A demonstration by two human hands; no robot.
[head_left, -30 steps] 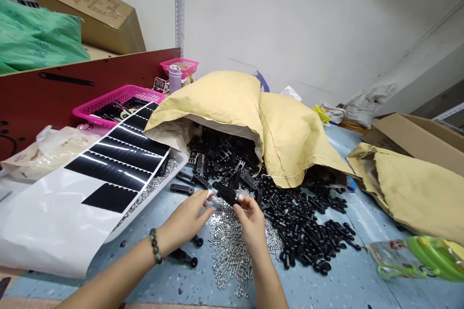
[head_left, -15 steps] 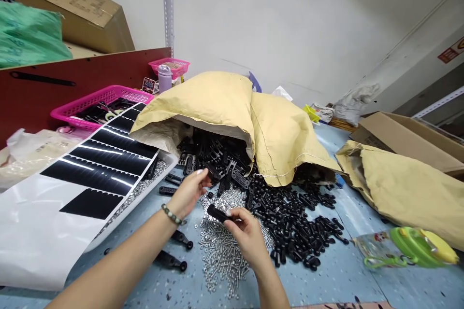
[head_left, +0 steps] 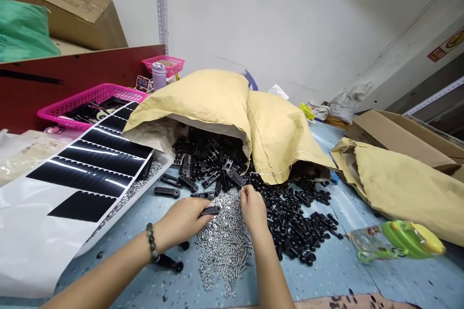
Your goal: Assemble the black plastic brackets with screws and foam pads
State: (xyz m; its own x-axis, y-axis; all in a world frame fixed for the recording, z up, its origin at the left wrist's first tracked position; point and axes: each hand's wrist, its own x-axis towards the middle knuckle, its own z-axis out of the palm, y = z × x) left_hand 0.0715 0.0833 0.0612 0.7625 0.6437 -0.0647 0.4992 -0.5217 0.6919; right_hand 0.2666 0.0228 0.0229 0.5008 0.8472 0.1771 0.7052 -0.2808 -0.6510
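Observation:
My left hand (head_left: 186,219), with a beaded bracelet at the wrist, grips a black plastic arm piece (head_left: 210,210) dotted with small holes, above the left side of a heap of silver screws and nuts (head_left: 224,246). My right hand (head_left: 253,207) is closed in a pinch at the heap's upper right edge; whatever its fingertips hold is too small or hidden to name. Larger black arm pieces (head_left: 167,192) spill from a paper sack (head_left: 203,96) just beyond. To the right spreads a pile of small black parts (head_left: 300,231). A black assembled piece (head_left: 170,262) lies under my left forearm.
A second paper sack (head_left: 282,130) leans beside the first. On the left stand a white tray (head_left: 119,224) of metal bits, a printed sheet (head_left: 39,231) over it, and a pink basket (head_left: 54,115). At right are a green-lidded bottle (head_left: 402,240), another sack (head_left: 402,174) and a cardboard box (head_left: 391,130).
My left hand has come back from the black pieces holding one. My right hand has moved up to the heap's edge, and the black piece it held no longer shows in it.

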